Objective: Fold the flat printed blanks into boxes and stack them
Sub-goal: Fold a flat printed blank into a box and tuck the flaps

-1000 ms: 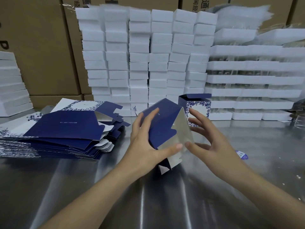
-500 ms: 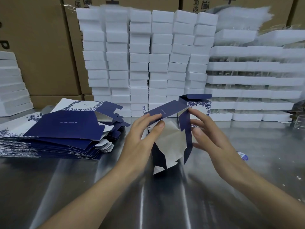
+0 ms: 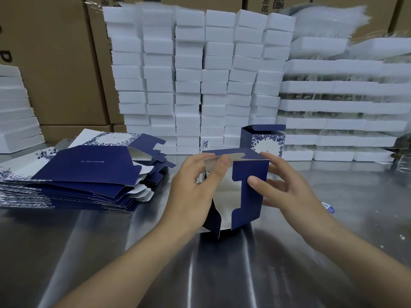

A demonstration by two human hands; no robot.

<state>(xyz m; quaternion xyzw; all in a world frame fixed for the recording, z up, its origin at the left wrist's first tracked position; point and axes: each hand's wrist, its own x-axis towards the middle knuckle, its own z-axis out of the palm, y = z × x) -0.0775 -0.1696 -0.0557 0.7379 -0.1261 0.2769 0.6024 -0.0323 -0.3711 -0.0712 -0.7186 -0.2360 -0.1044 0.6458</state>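
Between my left hand and right hand, a half-folded blue box stands on the steel table. The left hand pinches its white top flap; the right hand grips its blue side, thumb in front. A pile of blanks lies left of my left hand, one finished box beyond my right. Pushing the flap while the walls sit skewed could crease it, I judge.

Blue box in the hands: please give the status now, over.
Left hand pinches white flap, right hand grips the side. Blue box half folded, near end open. Finished box behind, flat blanks left; nothing blocks.
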